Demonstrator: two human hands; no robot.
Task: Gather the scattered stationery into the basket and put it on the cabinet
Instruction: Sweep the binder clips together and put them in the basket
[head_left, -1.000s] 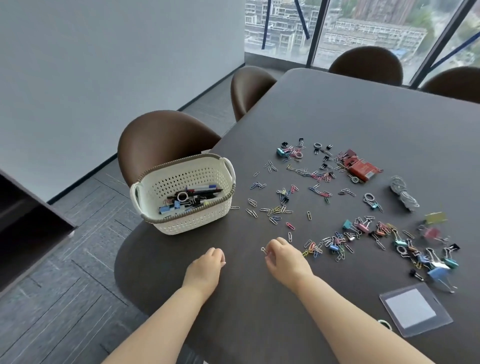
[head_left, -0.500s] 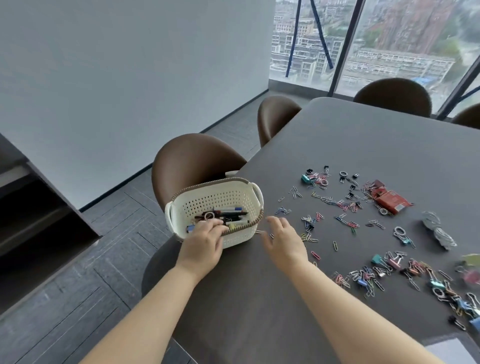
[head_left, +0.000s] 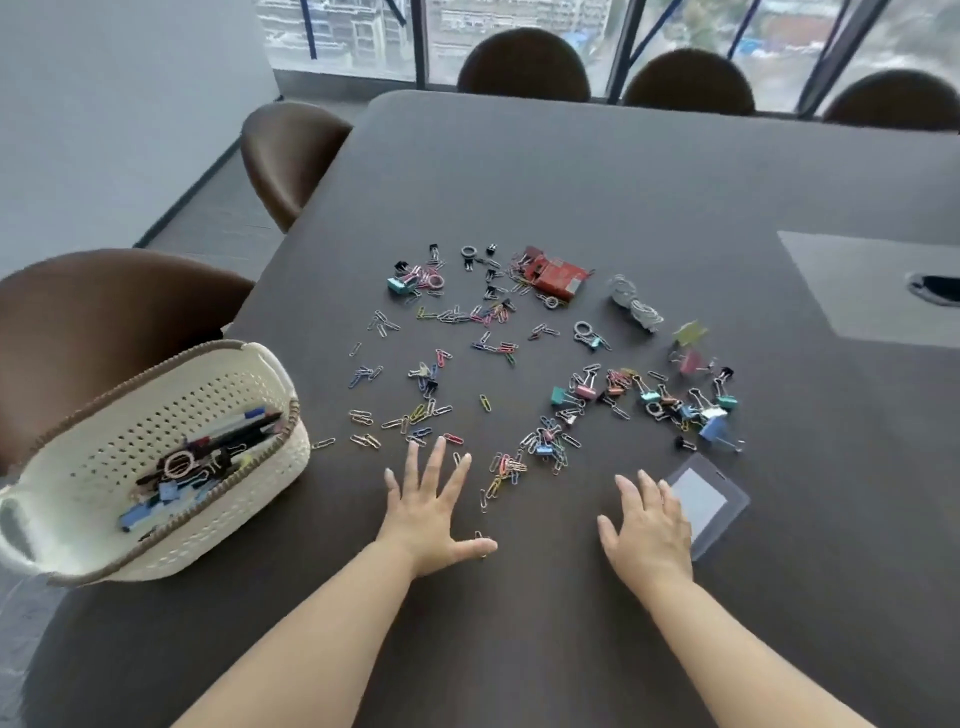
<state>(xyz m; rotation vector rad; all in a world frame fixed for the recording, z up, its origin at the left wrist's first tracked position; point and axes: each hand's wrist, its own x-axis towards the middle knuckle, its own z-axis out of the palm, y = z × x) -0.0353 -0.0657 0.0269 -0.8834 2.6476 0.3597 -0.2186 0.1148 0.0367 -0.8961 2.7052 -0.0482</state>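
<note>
A cream perforated basket (head_left: 244, 374) stands at the table's left edge with pens and clips inside. Coloured paper clips (head_left: 415, 410) lie scattered over the dark table (head_left: 571, 176), with binder clips (head_left: 670, 400) in a cluster to the right and a red box (head_left: 558, 273) further back. My left hand (head_left: 434, 512) lies flat with fingers spread, just below the paper clips; a clip lies by its thumb. My right hand (head_left: 649, 535) is open and flat on the table, beside a clear badge holder (head_left: 701, 499). Neither hand holds anything.
Brown chairs (head_left: 104, 306) stand along the left side and the far end of the table. A grey cable bundle (head_left: 634, 304) lies right of the red box. A lighter panel with a cable port (head_left: 935, 288) sits at the right. Windows run along the back.
My left hand has left the basket and come down flat on the table. My right hand has moved right, next to the badge holder. The view has swung right and down.
</note>
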